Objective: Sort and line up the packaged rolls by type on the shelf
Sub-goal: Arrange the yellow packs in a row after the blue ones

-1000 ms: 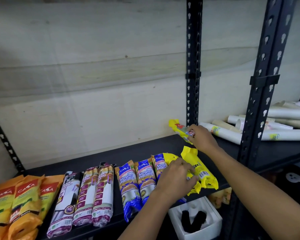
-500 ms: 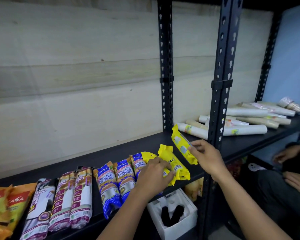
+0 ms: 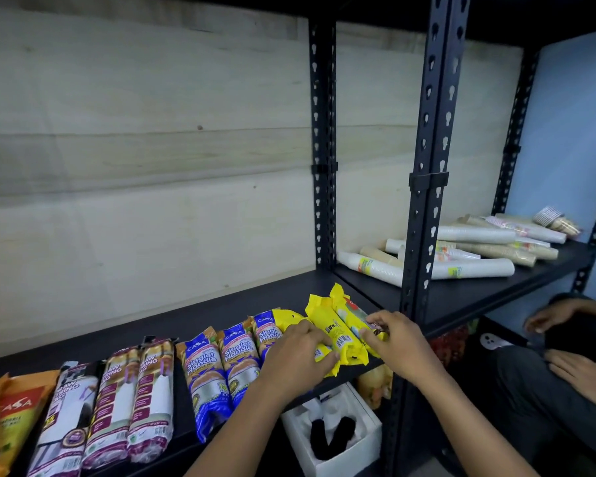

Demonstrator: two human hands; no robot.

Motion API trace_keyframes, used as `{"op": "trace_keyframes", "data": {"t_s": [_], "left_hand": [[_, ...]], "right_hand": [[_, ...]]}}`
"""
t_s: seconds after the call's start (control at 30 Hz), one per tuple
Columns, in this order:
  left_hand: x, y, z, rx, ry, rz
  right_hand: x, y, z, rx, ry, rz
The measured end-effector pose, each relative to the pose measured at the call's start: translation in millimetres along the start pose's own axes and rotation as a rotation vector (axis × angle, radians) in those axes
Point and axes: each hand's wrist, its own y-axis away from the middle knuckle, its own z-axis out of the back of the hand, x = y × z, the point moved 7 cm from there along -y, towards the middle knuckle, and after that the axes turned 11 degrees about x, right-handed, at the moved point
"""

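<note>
Packaged rolls lie in a row along the front of the black shelf (image 3: pixel 241 304). From the left come orange packs (image 3: pixel 18 411), maroon-and-white drawstring packs (image 3: pixel 117 404), then blue Singlet Handle packs (image 3: pixel 207 370). At the right end lie three yellow packs side by side. My left hand (image 3: pixel 298 352) rests on the leftmost yellow pack (image 3: pixel 288 320), fingers touching the middle yellow pack (image 3: pixel 334 330). My right hand (image 3: pixel 398 342) grips the lower end of the rightmost yellow pack (image 3: pixel 346 309), which lies on the shelf against the middle one.
A black slotted upright (image 3: pixel 427 173) stands just right of my right hand. Beyond it, sleeves of paper cups (image 3: pixel 472 268) lie heaped on the neighbouring shelf. A white foam box (image 3: pixel 365 421) sits below. Another person's hands (image 3: pixel 578 373) rest at the right.
My right hand brought the yellow pack down from the air and laid it on the shelf beside the other yellow packs. The view shifted right and closer. My left hand stayed on the yellow packs.
</note>
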Motion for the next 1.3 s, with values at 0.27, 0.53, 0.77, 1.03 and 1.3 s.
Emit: {"op": "trace_keyframes", "data": {"t_s": [0.27,0.53,0.77,1.03,1.3], "left_hand": [[-15,0,0,-0.034,-0.166,0.023],[-37,-15,-16,0.026,-0.259,-0.058],[-46,-25,-31,-0.047,-0.299,-0.079],[-83,-36,-29,0.032,-0.236,-0.202],[-55,-36,-31,-0.065,-0.206,0.231]], "right_hand": [[-3,18,-9,0.145,0.105,0.083],[-12,12,-2,-0.080,0.005,0.121],[-21,16,-8,-0.160,0.330,0.175],[-26,13,-4,-0.110,0.052,0.143],[-31,7,0,-0.127,0.004,0.158]]}}
